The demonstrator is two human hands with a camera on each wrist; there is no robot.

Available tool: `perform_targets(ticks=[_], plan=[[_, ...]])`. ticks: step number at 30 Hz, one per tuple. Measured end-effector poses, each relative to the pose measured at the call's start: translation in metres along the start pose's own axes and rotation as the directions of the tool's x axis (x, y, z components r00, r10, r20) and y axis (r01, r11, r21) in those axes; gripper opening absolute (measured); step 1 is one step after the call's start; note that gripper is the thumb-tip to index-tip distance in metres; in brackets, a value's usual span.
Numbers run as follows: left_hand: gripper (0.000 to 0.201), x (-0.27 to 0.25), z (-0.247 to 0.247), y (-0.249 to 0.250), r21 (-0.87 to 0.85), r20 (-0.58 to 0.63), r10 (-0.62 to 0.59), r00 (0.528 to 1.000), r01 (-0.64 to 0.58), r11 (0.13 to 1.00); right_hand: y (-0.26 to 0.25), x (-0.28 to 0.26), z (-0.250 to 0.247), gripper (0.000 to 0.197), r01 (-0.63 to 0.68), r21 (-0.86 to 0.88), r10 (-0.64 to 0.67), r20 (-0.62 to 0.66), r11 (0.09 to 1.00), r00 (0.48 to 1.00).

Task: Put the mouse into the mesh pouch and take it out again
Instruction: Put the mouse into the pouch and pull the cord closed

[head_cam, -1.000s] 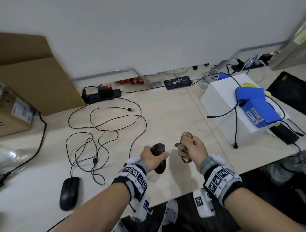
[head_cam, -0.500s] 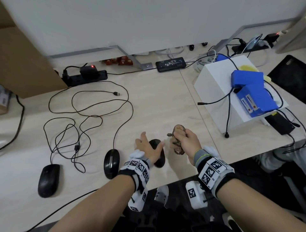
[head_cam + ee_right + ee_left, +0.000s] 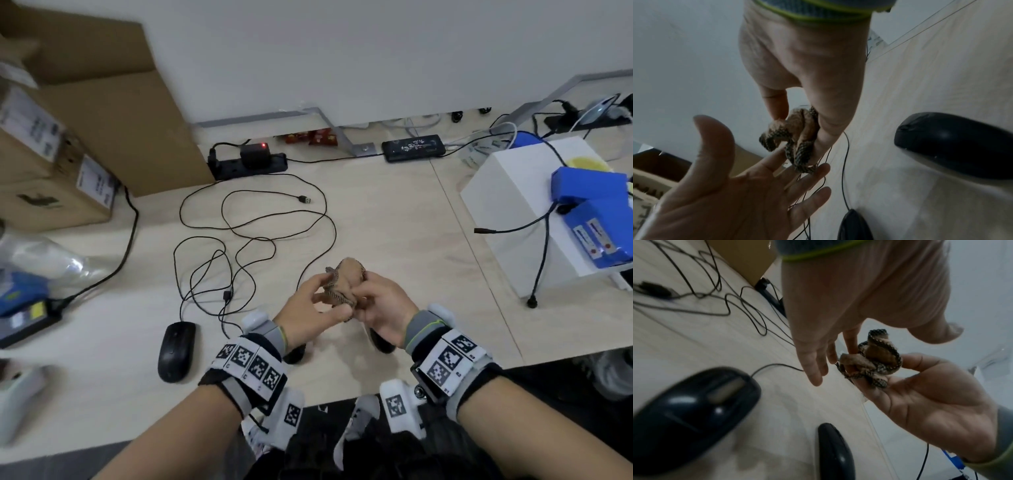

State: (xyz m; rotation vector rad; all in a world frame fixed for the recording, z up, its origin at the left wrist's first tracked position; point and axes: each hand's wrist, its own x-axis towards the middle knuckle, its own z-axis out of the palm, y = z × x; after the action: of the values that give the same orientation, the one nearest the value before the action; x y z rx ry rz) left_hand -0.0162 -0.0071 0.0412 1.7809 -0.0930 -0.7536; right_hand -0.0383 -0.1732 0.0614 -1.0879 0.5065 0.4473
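Note:
A crumpled tan mesh pouch (image 3: 346, 281) with dark patterned trim is held above the table between both hands. My right hand (image 3: 376, 305) pinches the pouch (image 3: 797, 129) between thumb and forefinger. My left hand (image 3: 308, 308) is spread, its straight fingertips (image 3: 818, 168) touching the pouch's lower edge (image 3: 875, 363), thumb apart. A black mouse (image 3: 382, 342) lies on the table under my right wrist, also in the right wrist view (image 3: 953, 146). A wired black mouse (image 3: 692, 415) lies under my left wrist, mostly hidden in the head view.
A third black mouse (image 3: 176, 356) lies to the left, its cable (image 3: 253, 240) looped over the table middle. Cardboard boxes (image 3: 68, 144) stand back left, a power strip (image 3: 246, 162) at the wall, a white box (image 3: 507, 212) with blue units at right. The table's front edge is near my wrists.
My left hand set down the black mouse it was holding, let go of it and moved right to the pouch. My right hand has kept its hold on the pouch.

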Motion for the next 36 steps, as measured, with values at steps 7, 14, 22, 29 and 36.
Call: perform_targets(ticks=[7, 14, 22, 29, 36], plan=[[0.024, -0.023, -0.05, -0.008, -0.153, -0.145, -0.044, 0.988, 0.022, 0.988, 0.018, 0.003, 0.051, 0.024, 0.026, -0.224, -0.05, -0.102, 0.974, 0.994], [0.027, -0.027, -0.085, -0.005, -0.415, -0.156, -0.152, 0.976, 0.075, 0.907, 0.025, 0.012, 0.08, 0.043, 0.008, -0.513, -0.108, -0.165, 0.858, 0.98], [0.032, -0.019, -0.107, -0.001, -0.647, -0.165, -0.258, 0.952, 0.093, 0.757, 0.026, 0.019, 0.09, 0.024, 0.054, -0.373, -0.092, -0.086, 0.926, 0.992], [0.058, -0.018, -0.108, -0.009, -0.457, 0.185, -0.249, 0.951, 0.308, 0.835, 0.026, 0.026, 0.089, 0.024, 0.071, -0.197, -0.094, -0.108, 0.978, 0.99], [0.018, -0.016, -0.103, -0.011, -0.624, 0.093, -0.109, 0.99, 0.144, 0.768, 0.026, 0.026, 0.084, 0.025, 0.007, -0.064, -0.016, -0.144, 0.998, 0.989]])
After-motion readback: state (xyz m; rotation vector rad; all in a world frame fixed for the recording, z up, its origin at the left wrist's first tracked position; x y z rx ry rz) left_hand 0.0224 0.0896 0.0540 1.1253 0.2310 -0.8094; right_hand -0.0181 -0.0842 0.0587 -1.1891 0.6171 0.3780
